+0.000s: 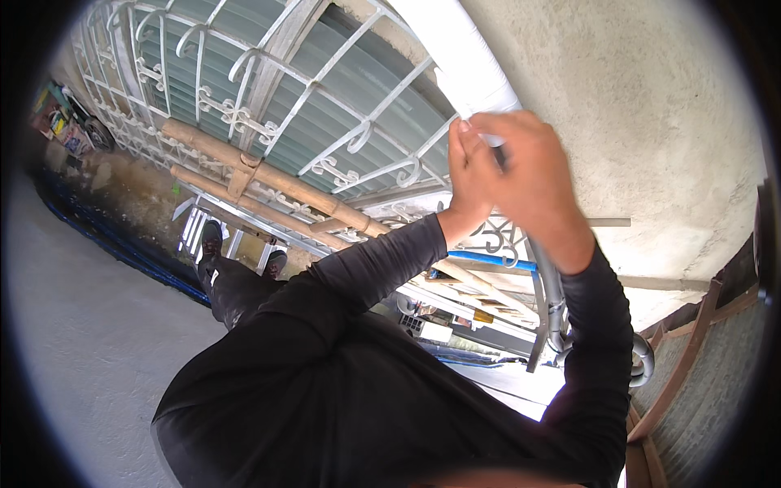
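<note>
A white-wrapped pipe [460,53] slants down from the top along the wall. Both my hands meet around its lower part. My left hand [472,183], on the grille side, has its fingers closed at a bit of white wrapping tape [493,141]. From the wall side, my right hand [537,171] curls over the same spot, its fingertips against the left hand's. Between the palms a small dark gap shows; the rest of what they grip is hidden. Beneath my hands, a grey pipe [551,289] runs on down and bends.
A white window grille [313,85] stands before louvred glass at left. Bamboo poles [301,191] cross below it. My feet are on a metal ladder [195,232] far below. A rough plaster wall [651,106] rises at right, near a corrugated sheet [700,407] with wooden framing.
</note>
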Action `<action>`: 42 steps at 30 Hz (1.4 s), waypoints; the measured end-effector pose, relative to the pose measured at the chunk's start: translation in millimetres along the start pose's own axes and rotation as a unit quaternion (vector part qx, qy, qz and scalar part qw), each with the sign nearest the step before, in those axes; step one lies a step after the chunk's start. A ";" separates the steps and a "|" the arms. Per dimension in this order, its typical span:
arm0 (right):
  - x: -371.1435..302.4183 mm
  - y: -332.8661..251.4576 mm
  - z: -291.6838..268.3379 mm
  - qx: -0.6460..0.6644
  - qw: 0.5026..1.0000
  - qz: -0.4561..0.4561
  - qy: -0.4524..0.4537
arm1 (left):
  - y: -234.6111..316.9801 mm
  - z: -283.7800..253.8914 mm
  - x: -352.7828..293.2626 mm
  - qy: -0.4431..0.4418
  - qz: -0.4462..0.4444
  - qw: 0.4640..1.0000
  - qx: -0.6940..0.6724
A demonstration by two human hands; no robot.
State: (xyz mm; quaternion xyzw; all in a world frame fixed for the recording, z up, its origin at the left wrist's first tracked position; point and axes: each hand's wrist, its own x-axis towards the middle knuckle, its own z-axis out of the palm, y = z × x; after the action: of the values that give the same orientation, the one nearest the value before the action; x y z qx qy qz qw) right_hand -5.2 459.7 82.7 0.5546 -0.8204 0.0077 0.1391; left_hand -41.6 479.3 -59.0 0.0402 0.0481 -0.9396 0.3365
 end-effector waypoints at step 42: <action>-6.7 1.3 23.6 -0.195 0.977 -0.082 -0.001 | -19.6 -29.1 -20.9 -0.242 0.184 0.879 0.368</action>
State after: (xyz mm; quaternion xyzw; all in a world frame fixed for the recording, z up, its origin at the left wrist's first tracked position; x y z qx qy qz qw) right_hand -9.2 462.4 58.6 0.5822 -0.7577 -0.1646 0.2446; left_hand -36.7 510.9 -84.5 -0.0590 -0.3925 -0.7911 0.4653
